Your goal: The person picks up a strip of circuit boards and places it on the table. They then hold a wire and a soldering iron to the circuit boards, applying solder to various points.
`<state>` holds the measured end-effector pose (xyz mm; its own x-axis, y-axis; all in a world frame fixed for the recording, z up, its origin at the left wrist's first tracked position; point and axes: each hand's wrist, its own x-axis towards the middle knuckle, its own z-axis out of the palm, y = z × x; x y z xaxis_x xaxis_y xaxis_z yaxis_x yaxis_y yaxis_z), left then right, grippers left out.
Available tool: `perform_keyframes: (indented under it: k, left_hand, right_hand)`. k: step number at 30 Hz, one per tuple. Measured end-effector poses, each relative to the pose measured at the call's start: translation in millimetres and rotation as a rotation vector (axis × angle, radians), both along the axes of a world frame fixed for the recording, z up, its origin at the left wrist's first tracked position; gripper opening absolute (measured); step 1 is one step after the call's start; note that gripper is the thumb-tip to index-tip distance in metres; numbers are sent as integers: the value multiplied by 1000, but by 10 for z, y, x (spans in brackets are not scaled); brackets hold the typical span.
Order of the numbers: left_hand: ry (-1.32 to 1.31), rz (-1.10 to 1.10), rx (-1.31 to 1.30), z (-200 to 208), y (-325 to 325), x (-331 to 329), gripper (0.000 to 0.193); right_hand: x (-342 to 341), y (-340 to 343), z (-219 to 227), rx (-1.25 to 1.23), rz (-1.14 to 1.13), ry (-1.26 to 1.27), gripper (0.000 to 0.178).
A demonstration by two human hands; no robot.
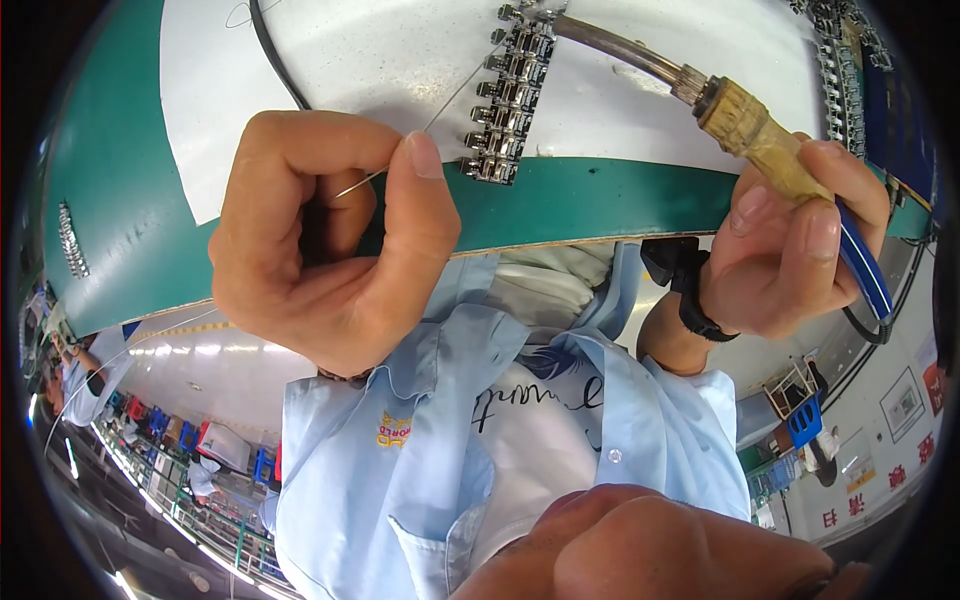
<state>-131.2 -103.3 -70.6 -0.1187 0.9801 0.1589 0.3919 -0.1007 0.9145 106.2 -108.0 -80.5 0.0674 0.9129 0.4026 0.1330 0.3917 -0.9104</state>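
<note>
One metal connector strip (508,110), lying on white sheet (380,50). Left of strip: left hand (320,290), pinching thin wire (460,89). Right of strip: right hand (790,245), grasping soldering iron (752,130), tip at strip's far end. Advisable: steady tip, wire fed sparingly.

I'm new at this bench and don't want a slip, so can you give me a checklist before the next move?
1. Left hand pinching the thin wire: ok.
2. Right hand gripping the soldering iron by its handle: ok.
3. Right-hand fingers off the iron's metal shaft: ok.
4. Row of metal parts wholly on the white sheet: not ok; its near end extends over the green tabletop.
5. Shaft's far end touching the row: cannot tell; they overlap near the picture's top edge.
6. Iron hot: cannot tell.
</note>
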Motion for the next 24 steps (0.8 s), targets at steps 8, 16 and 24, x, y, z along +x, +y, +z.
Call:
perform_keyframes:
  k: [8,16,24]
  left_hand:
    - [33,-1,-32,5,1,2,13]
    - [47,28,-43,10,4,21,13]
    - [-9,14,1,4,11,8,13]
  right_hand:
    - [-82,13,25,-20,-46,-105,33]
    - [-106,52,-18,38,-86,-44,34]
    - [-112,37,-34,48,-104,134,35]
